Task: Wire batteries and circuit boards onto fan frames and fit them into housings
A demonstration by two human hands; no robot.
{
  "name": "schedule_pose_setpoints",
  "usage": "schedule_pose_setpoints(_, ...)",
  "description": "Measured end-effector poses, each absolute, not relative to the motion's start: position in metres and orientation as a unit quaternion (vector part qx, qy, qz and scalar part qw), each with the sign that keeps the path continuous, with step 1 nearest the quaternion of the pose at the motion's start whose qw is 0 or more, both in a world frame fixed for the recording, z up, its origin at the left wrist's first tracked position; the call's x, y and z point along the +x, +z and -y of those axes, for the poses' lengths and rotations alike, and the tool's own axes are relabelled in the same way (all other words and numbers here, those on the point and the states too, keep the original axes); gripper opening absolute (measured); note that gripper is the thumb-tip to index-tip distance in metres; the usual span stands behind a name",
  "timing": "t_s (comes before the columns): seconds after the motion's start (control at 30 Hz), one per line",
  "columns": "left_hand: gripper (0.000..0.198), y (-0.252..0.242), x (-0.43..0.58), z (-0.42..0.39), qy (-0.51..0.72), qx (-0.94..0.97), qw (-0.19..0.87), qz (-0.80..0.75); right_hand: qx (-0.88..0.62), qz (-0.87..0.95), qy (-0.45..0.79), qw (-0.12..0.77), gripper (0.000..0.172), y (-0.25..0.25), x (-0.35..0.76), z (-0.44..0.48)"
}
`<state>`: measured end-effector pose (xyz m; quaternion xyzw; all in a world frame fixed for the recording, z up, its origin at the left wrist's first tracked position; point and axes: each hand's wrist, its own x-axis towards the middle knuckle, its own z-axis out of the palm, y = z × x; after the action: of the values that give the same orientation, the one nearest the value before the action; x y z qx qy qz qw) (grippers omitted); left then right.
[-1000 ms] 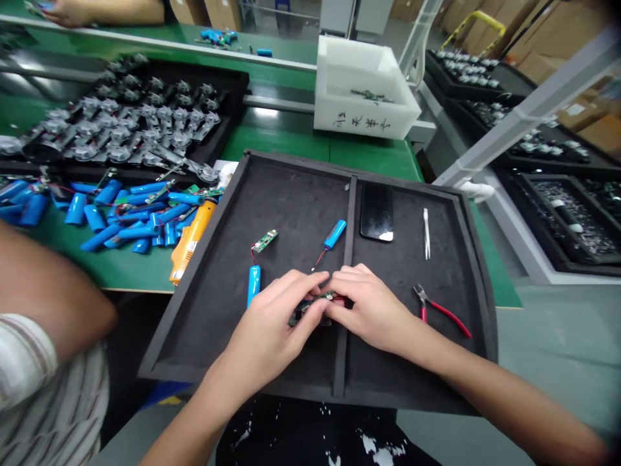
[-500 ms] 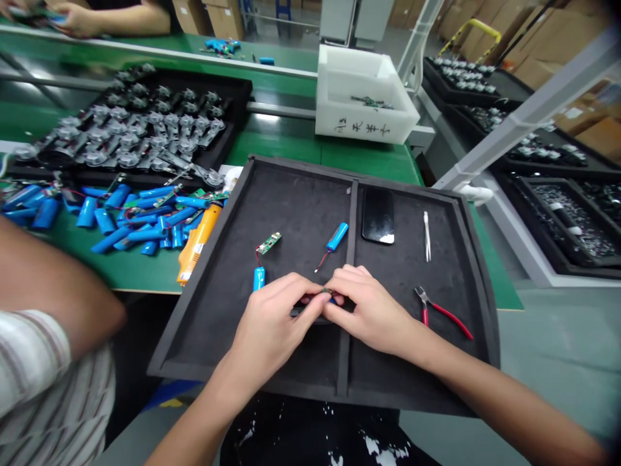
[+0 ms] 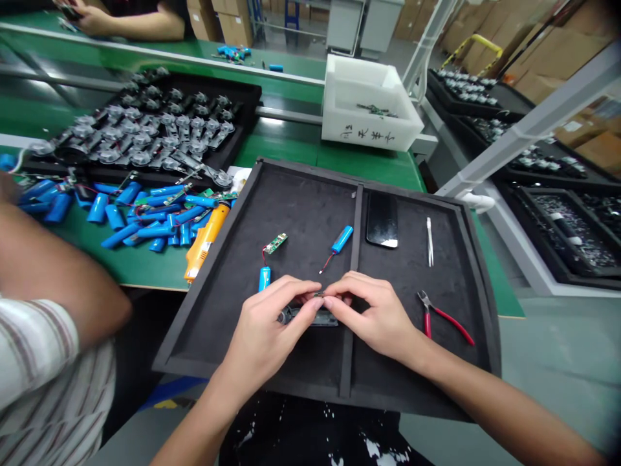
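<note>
Both hands work over a black foam tray (image 3: pixel 310 213). My left hand (image 3: pixel 269 330) and my right hand (image 3: pixel 369 317) pinch a tiny dark part (image 3: pixel 318 294) between their fingertips, just above a dark plastic housing (image 3: pixel 310 317). Just left of my left hand stands a blue cylindrical cell (image 3: pixel 264 278), with a green circuit board (image 3: pixel 275 243) above it. A second blue cell (image 3: pixel 342 239) with a red wire lies beyond my fingers. Right of my right hand are red-handled pliers (image 3: pixel 439 320), steel tweezers (image 3: pixel 429 241) and a phone (image 3: pixel 381 220).
On the green bench (image 3: pixel 272 152) left of the tray lie many blue cells (image 3: pixel 145 223), an orange electric screwdriver (image 3: pixel 206 239) and a black tray of grey metal parts (image 3: pixel 145 123). A white plastic bin (image 3: pixel 369 107) stands beyond. A co-worker's arm (image 3: pixel 48 272) is at left.
My hands have drawn slightly apart around the tiny part, and the dark housing now shows clearly beneath them. The wires and board seen earlier between my fingers are no longer visible. The view has shifted slightly.
</note>
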<state>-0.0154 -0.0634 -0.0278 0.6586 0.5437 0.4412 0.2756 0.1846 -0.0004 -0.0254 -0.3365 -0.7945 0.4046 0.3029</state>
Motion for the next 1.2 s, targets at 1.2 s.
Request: schedule_pose_setpoints(1.2, 0.015, -0.039, -0.011, 0.081, 0.506, 0.620, 0.145, -0.582, -0.377, 0.788, 0.342, 0.345, 0.006, -0.026, 0.164, 0.001)
